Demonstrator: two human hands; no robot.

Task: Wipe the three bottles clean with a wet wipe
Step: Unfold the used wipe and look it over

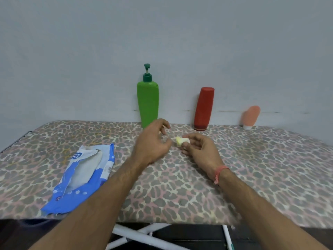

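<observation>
Three bottles stand along the back edge against the wall: a tall green pump bottle, a red bottle standing on its cap, and a small pink tube on a white cap. My right hand pinches a small crumpled pale-yellow wet wipe between thumb and fingers, low over the table in front of the red bottle. My left hand hovers just left of the wipe, in front of the green bottle's base, fingers curled apart and holding nothing.
A blue and white wet wipe pack lies open on the left of the leopard-print table cover. White crossed table legs show below the front edge. A grey wall stands right behind the bottles.
</observation>
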